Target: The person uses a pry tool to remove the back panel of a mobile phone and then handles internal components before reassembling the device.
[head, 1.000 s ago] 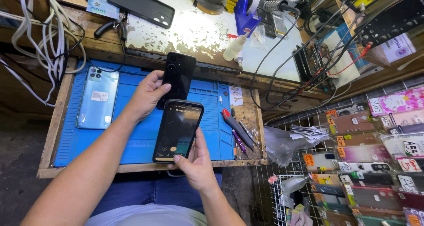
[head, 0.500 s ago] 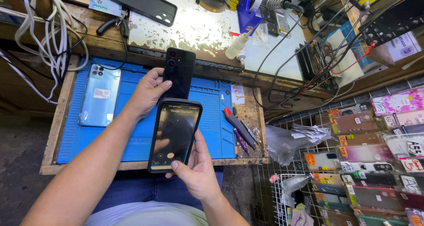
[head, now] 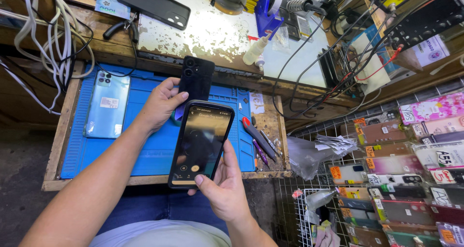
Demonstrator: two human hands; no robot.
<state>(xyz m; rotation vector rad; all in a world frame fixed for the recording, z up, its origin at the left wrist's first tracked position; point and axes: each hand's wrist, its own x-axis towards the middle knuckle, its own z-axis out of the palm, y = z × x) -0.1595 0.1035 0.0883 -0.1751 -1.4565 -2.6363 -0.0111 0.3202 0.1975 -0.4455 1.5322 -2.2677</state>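
Note:
My right hand [head: 223, 184] holds a black smartphone [head: 201, 143] screen-up over the blue work mat [head: 145, 150], thumb near the bottom of its dark, lit screen. My left hand [head: 159, 104] grips a second black phone [head: 195, 79] by its lower end, back side up with the camera cluster showing, just beyond the first phone. A light blue phone [head: 106, 104] lies face down on the mat's left part.
Another black phone [head: 153, 5] lies on the worn white bench top [head: 212, 34] behind. A glue bottle [head: 254, 50], tools [head: 258, 138] at the mat's right edge, cables [head: 48, 49] at left, and a wire rack of phone cases [head: 401, 179] at right.
The phone in my right hand has risen closer to the camera and its screen shows a different dark display. My left hand with the other phone stayed roughly in place.

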